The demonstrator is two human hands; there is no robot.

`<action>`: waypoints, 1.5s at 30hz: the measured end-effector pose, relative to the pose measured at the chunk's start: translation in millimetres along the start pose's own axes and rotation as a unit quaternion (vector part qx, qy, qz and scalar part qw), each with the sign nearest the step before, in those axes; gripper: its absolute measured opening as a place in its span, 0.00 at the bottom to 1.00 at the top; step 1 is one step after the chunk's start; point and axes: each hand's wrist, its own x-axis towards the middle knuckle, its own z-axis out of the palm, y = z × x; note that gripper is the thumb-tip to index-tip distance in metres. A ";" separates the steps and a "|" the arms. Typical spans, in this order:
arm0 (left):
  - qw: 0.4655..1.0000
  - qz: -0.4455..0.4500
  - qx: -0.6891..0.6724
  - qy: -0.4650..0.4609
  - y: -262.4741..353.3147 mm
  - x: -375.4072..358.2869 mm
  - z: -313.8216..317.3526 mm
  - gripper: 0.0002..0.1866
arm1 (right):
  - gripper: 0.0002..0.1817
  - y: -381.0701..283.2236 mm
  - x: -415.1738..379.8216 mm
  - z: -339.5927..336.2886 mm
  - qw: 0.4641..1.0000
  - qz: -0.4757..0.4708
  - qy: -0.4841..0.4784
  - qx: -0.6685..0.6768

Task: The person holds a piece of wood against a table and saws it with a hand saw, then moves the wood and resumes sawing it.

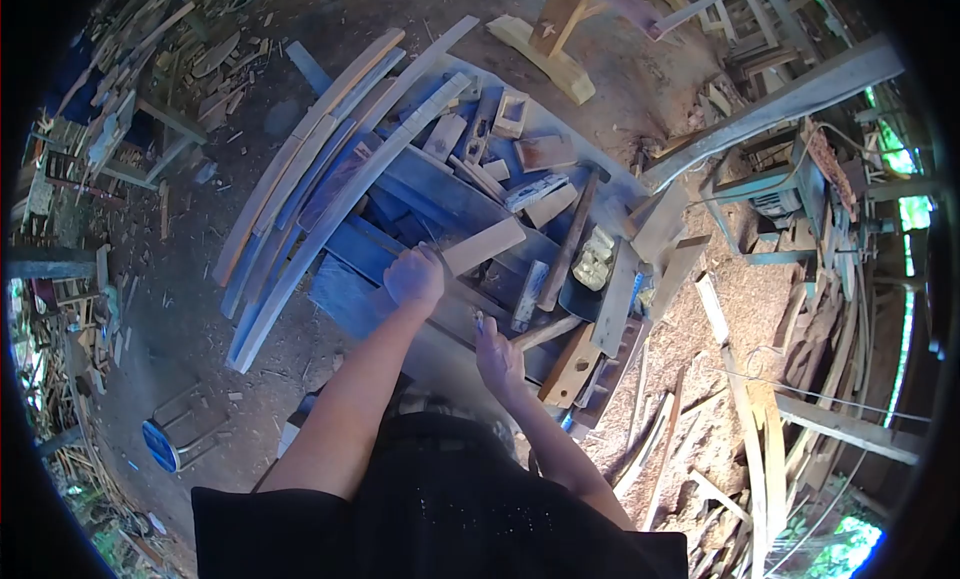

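In the head view my left hand [415,277] is closed around the near end of a short, flat wooden piece [485,247], which points away to the upper right over the bench. My right hand [497,357] is lower and to the right, apart from that piece. Its fingers are curled, and something small and dark shows at the fingertips, too small to name. Beneath both hands is a slatted workbench [400,179] with gaps between its boards. A long wooden handle [572,241] and a short narrow block [529,295] lie just beyond my right hand.
Long wooden strips [340,214] lie along the bench's left side. Several blocks, an open wooden box [511,114] and a yellowish lump [594,259] are on the bench. A stool [165,444] stands at lower left. Sawdust [745,259] and loose timber cover the right.
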 end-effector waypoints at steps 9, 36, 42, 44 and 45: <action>1.000 0.011 0.000 0.019 -0.5 -5.7 -3.9 0.24 | 0.12 -4.6 25.4 20.4 0.996 -0.030 0.086 0.011; 0.965 0.263 -0.017 0.020 -22.1 -69.2 12.5 0.35 | 0.08 106.5 -86.3 8.1 0.981 0.063 0.138 0.117; 0.970 0.205 -0.092 -0.087 -24.1 -38.8 -0.2 0.39 | 0.08 92.0 -70.7 2.4 0.982 0.048 0.138 0.123; 0.960 0.206 -0.123 -0.143 -32.2 -14.5 -2.3 0.40 | 0.08 85.7 -63.2 4.2 0.981 0.040 0.143 0.127; 0.946 0.208 -0.153 -0.195 -36.4 -4.4 -1.2 0.41 | 0.07 82.0 -57.3 5.0 0.979 0.030 0.151 0.133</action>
